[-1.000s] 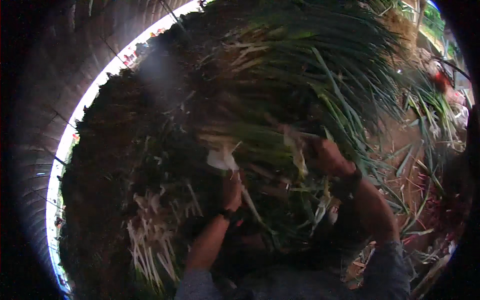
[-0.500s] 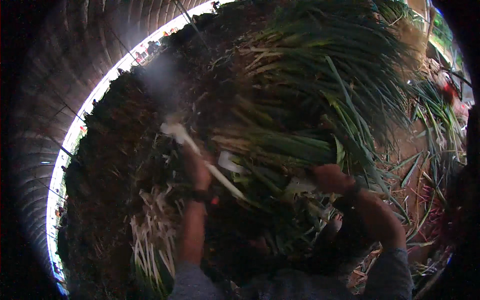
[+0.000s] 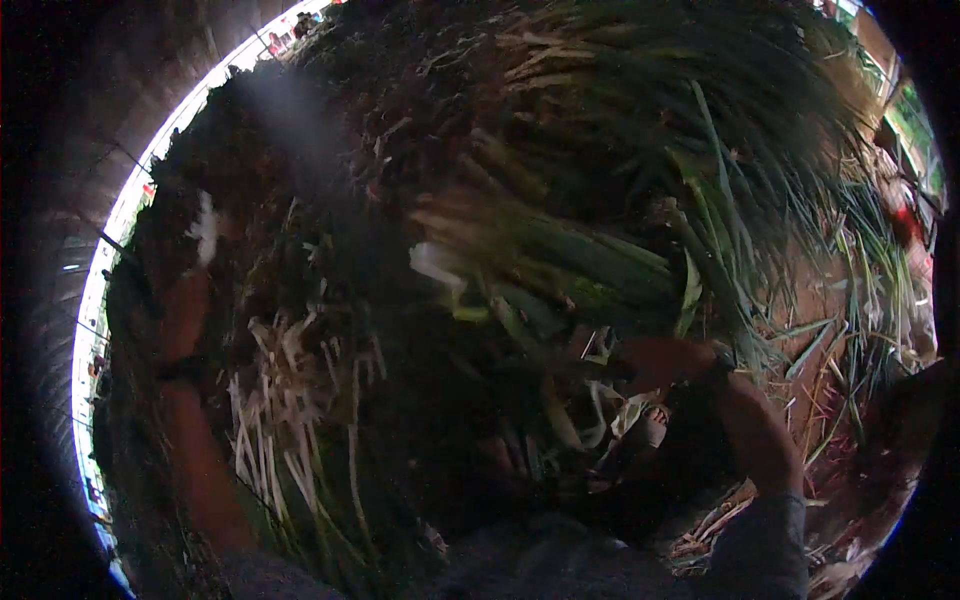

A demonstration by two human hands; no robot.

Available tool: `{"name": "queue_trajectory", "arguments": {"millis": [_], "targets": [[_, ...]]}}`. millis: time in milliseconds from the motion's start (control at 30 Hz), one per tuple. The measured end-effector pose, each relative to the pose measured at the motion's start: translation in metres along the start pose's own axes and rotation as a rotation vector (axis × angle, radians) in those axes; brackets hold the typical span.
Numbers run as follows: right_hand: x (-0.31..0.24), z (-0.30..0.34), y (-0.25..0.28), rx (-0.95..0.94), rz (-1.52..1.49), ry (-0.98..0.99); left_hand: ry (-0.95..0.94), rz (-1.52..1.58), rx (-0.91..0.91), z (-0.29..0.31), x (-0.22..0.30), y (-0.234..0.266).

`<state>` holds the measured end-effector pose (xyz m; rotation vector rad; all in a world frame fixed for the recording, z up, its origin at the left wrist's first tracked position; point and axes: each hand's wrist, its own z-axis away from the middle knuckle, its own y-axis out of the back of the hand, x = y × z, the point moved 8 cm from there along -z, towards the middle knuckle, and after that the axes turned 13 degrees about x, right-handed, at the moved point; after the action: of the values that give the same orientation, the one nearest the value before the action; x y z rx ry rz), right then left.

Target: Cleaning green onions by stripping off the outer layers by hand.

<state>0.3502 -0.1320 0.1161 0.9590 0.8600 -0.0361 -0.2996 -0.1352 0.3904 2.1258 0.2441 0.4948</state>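
Stretched out at the far left, my left hand (image 3: 188,305) is closed around a leek; its white root end (image 3: 206,230) sticks up past my fingers, and the rest is lost in shadow. Nearer to me lies a bunch of white-stalked leeks (image 3: 290,420), leaves pointing toward me. My right hand (image 3: 665,362) is curled shut at centre right, over leafy scraps. Something pale and thin shows by its fingers, too dark and blurred to name. Between my hands rests a heap of untrimmed leeks (image 3: 590,255) with a white piece (image 3: 435,262) at its near left end.
A large pile of long green leeks (image 3: 640,110) fills the far side. Cut leaves and scraps (image 3: 810,335) litter the brown ground at right, by another bundle of leeks (image 3: 890,250). My foot (image 3: 650,425) shows below my right hand.
My left hand has swung left with the leek, from the middle to beyond the white-stalked bunch. My right hand has stayed near the same place. The view has shifted slightly.
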Motion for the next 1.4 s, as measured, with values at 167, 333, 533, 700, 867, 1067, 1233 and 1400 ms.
{"name": "queue_trajectory", "arguments": {"millis": [167, 333, 533, 700, 867, 1067, 1233, 1400], "targets": [[0.065, -0.023, 0.015, 0.433, -0.095, 0.056, -0.084, 0.215, -0.321, 0.046, 0.020, -0.140], [0.023, -0.006, 0.026, 0.362, 0.270, -0.012, 0.057, 1.182, -0.775, 0.147, 0.207, -0.267], [0.030, -0.030, 0.027, 0.408, 0.203, -0.078, 0.311, 0.968, -0.833, 0.210, 0.237, -0.452], [0.073, 0.022, 0.029, 0.484, 0.250, -0.111, 0.610, 1.080, -0.843, 0.248, 0.330, -0.422], [0.049, 0.016, 0.032, 0.508, 0.185, -0.086, 0.668, 1.243, -0.606, 0.279, 0.298, -0.470], [0.055, 0.030, 0.044, 0.517, 0.130, 0.007, 0.419, 1.503, -0.654, 0.275, 0.309, -0.468], [0.072, 0.048, 0.056, 0.658, -0.053, -0.022, 0.113, 1.232, -0.640, 0.272, 0.323, -0.415], [0.106, 0.058, 0.030, 0.555, 0.071, 0.086, -0.307, 0.898, -0.446, 0.287, 0.330, -0.398]]}}
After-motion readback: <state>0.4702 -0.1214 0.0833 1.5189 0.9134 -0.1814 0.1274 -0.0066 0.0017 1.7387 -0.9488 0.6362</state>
